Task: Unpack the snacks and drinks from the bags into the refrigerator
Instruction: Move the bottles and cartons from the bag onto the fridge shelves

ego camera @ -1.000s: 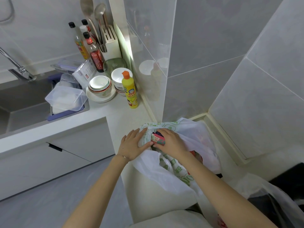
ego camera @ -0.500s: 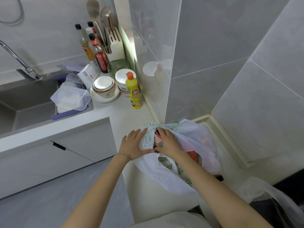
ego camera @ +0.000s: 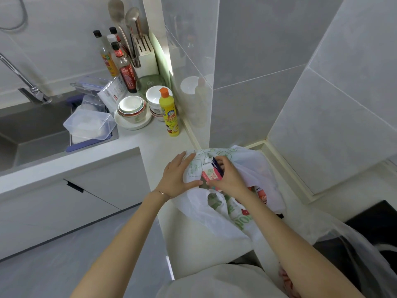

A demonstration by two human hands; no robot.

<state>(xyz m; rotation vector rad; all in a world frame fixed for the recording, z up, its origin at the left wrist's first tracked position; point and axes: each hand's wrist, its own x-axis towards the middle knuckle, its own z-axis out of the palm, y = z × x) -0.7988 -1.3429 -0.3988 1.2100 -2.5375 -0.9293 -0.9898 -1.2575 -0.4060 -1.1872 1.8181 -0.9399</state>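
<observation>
- White plastic bag (ego camera: 217, 214) with green print sits on the white counter (ego camera: 154, 145), in the corner by the grey tiled wall.
- Left hand (ego camera: 177, 177) lies flat, fingers spread, pressing the bag's near side down and holding the mouth wide.
- Right hand (ego camera: 231, 179) is curled round a small carton (ego camera: 212, 172), pink and white with a dark side; carton is half out of the bag mouth, top tilted toward the wall.
- More packets stay inside the bag, red print showing through the plastic (ego camera: 261, 195); can't tell what they are.
- Second, clear bag (ego camera: 365, 244) droops at lower right, well apart from the hands.
- Refrigerator not in view.
- Risk: the thin film could snag on a carton corner on the way up, dragging the whole bag; the left hand's hold looks like the only anchor.
- Risk: grip seems to sit low on the carton, so it could tip and drop back in.
- Risk: yellow dish soap bottle (ego camera: 169, 114) and stacked bowls (ego camera: 132, 108) stand near on the counter; a wide leftward swing might knock them.
- Risk: the bag lies close to the counter edge; loose packets could spill if it slumps.
</observation>
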